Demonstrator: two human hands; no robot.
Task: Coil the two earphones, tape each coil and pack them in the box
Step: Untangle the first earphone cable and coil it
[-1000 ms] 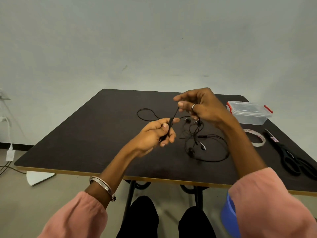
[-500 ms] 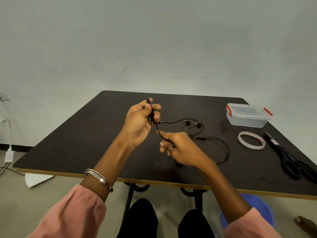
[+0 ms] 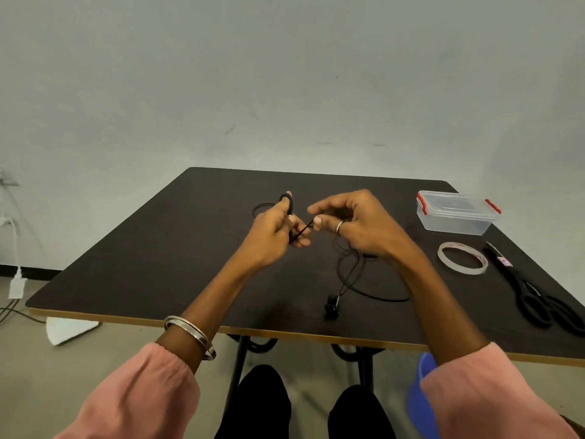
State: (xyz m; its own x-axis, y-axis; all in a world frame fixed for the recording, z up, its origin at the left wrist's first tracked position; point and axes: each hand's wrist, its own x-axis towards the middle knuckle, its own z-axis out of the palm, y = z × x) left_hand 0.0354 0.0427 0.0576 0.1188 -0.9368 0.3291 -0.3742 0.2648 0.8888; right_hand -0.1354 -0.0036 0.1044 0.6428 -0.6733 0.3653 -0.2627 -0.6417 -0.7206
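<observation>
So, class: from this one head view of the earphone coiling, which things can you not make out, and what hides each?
- Whether the clear box holds anything: lid on, glare.
- How many turns the left hand holds: its fingers cover the black cable.
- The second earphone's path: tangled, partly under the right hand.
- The scissors' handles: cut by the right edge.

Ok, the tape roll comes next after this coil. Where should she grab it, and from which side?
Judging by its pose, the tape roll lies flat on the table, hole up, so pinching the near-left rim, thumb outside and a finger in the hole, looks best. Come from above with the right hand, which is nearer. The scissors crowd its right side and the box sits behind.
</observation>
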